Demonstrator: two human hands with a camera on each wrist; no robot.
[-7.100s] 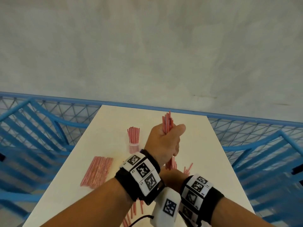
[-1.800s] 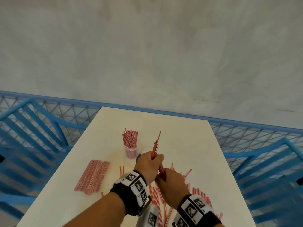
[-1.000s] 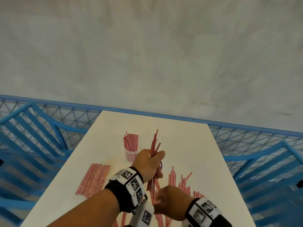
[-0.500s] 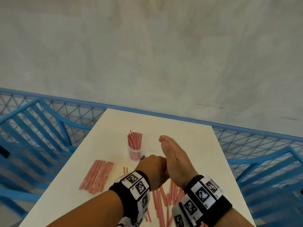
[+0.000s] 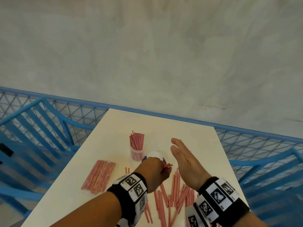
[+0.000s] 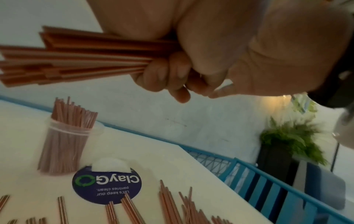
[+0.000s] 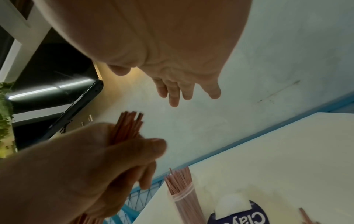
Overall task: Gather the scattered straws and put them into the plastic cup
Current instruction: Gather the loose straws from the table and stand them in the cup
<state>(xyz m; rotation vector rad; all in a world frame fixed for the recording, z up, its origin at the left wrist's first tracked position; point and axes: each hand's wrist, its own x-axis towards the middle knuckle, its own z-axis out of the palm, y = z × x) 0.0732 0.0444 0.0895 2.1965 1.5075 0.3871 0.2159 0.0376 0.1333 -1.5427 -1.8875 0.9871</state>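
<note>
pale table point(image 5: 114, 133) by blue railing point(image 5: 49, 112). left hand point(image 5: 152, 171) clenched round a straw bundle point(image 6: 76, 60), right hand point(image 5: 185, 163) flat, empty. plastic cup point(image 5: 136, 154) just beyond, loose straws point(image 5: 172, 194) near. light, slippery, likely splaying; best gripped mid-length.

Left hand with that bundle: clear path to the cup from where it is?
Probably yes. The left hand grips the straw bundle just near of the plastic cup; only the low round sticker lies between. The cup is already packed, so fit looks tight.
</note>
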